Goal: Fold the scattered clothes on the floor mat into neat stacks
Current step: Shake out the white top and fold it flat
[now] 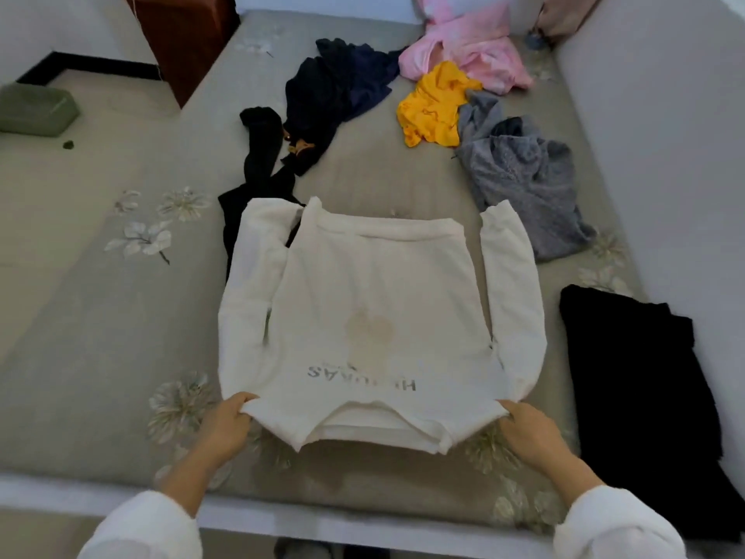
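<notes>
My left hand and right hand pinching near corners of the one cream sweatshirt (spread flat, centre), five loose garments crowding eleven to one o'clock, one black piece at three, open mat stretching toward nine.

The cream sweatshirt is showing as thick, fleecy matt cloth. The grey garment is looking fuzzy, the yellow garment thin and smooth. The floor mat is reading as matt printed fabric, the cabinet as smooth brown wood.
</notes>
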Action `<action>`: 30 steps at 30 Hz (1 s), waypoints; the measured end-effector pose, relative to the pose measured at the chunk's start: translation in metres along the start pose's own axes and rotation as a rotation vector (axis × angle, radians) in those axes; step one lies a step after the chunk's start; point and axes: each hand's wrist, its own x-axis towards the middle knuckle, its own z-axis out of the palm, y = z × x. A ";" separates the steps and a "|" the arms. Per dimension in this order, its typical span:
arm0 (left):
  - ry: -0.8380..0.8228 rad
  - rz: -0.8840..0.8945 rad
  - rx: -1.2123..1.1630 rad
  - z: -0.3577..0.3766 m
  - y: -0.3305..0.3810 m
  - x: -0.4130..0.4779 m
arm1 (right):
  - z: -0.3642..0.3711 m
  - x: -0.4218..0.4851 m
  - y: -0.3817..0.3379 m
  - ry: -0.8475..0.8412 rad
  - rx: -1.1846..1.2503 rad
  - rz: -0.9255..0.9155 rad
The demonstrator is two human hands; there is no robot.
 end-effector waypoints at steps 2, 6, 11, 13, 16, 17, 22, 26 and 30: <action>-0.012 -0.030 0.026 0.010 -0.018 -0.009 | 0.019 -0.004 0.010 -0.047 -0.041 0.000; -0.044 -0.123 0.117 0.033 -0.045 -0.023 | 0.056 -0.010 0.028 -0.172 -0.092 0.056; -0.306 -0.236 0.255 0.067 -0.050 -0.018 | 0.101 -0.008 0.022 -0.339 -0.048 0.170; -0.289 -0.227 0.241 0.082 -0.042 -0.012 | 0.116 -0.004 0.007 -0.323 -0.042 0.170; -0.292 -0.178 0.168 0.105 -0.022 0.001 | 0.128 0.008 -0.019 -0.253 -0.070 0.137; -0.295 -0.144 0.172 0.112 -0.014 0.007 | 0.129 0.015 -0.026 -0.212 -0.073 0.130; -0.235 0.067 0.235 0.140 0.035 0.056 | 0.107 0.070 -0.047 -0.050 0.016 0.100; -0.091 0.240 0.296 0.161 0.090 0.111 | 0.074 0.131 -0.043 0.040 0.077 0.100; 0.003 0.406 0.388 0.180 0.134 0.169 | 0.044 0.188 -0.032 0.150 0.109 0.072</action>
